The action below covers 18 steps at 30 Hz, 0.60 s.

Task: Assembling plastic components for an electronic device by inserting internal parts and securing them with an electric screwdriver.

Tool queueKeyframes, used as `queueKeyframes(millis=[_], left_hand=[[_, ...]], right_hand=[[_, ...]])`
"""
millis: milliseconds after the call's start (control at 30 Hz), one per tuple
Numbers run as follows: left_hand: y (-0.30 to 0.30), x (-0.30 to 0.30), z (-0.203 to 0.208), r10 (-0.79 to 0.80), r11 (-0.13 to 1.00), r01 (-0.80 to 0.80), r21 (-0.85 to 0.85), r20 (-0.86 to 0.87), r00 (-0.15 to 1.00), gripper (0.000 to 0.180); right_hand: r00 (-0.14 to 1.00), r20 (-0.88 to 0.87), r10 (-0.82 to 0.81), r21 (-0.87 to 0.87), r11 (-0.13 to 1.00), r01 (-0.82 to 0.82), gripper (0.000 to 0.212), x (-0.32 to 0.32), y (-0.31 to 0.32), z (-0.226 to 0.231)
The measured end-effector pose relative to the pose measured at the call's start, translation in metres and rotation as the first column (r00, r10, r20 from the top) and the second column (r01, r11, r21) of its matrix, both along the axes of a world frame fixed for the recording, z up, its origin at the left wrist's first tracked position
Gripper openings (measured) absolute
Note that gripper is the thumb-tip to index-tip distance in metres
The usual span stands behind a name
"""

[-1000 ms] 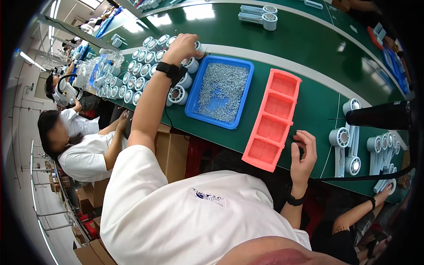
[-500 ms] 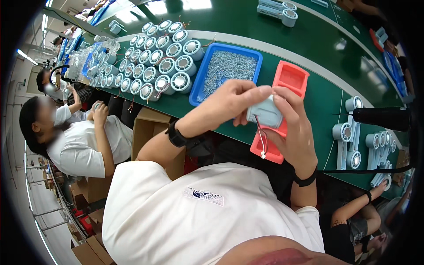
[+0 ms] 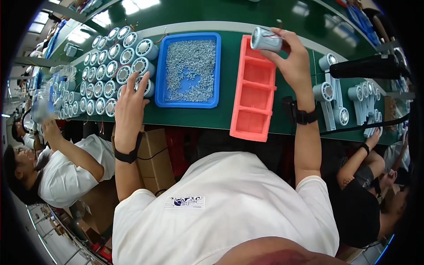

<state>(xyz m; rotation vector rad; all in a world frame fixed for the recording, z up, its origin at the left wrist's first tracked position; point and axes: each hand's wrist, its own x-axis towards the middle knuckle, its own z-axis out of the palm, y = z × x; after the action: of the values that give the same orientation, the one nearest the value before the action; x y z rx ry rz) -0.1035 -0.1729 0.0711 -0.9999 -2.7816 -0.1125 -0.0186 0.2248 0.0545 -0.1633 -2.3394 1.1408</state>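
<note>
My right hand grips a light-blue cylindrical fan housing with thin wires, over the far end of a red compartment tray. The thumb is on its near side and the fingers are behind it. To the left, my left hand reaches with fingers stretched out and apart toward the near right part of a group of similar fan housings. Its fingertips overlap one fan housing in the view; whether they touch it I cannot tell. Nothing is held in that hand.
Between my hands sits a blue tray of small screws. At right are long-handled fan parts and a black tool with a cable. Co-workers sit on both sides; a cardboard box stands below the table edge.
Both hands were together at the fan housing; now only my right hand holds it, farther forward. My left hand has let go and moved left to the grouped housings. The view has shifted.
</note>
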Motion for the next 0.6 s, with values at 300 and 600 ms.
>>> queueKeyframes(millis=[300, 600], left_hand=[[0.000, -0.008, 0.011, 0.093, 0.984, -0.115, 0.135, 0.160, 0.983, 0.055], [0.028, 0.020, 0.007, -0.366, 0.473, -0.445, 0.760, 0.630, 0.685, 0.039]], right_hand=[[0.994, 0.104, 0.026, 0.275, 0.960, -0.054, 0.058, -0.010, 0.013, -0.028], [0.997, -0.052, 0.058, 0.259, 0.965, -0.042, 0.071, 0.025, -0.027, 0.035]])
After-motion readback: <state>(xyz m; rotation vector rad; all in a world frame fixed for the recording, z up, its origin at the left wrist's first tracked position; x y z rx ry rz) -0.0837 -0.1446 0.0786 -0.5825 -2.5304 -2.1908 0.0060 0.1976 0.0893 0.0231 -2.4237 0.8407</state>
